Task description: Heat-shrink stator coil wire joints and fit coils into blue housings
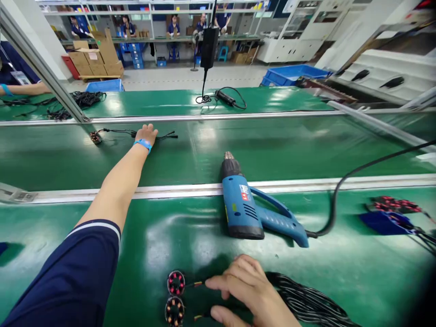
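My left hand [146, 135] reaches far forward over the conveyor belt, fingers curled down on a black cable [166, 136]. Left of it lies a wound motor stator [96, 137], joined to that cable. Close to me, my right hand [243, 288] has its index finger stretched out and its thumb apart, over thin wire ends. The index fingertip is at the wire of a stator with red windings [176, 283]. Below that one sits a stator with copper windings [175, 311]. A bundle of black cables [306, 295] lies beside my right hand, partly hidden by it.
A blue heat gun [241, 204] lies across the metal rail, nozzle pointing away, its black cord running right. At right sit a blue holder [384, 222] and red-wound parts [397, 204]. A black adapter [209, 47] hangs ahead. Another person's arm [25, 89] rests near cables [83, 99] at far left.
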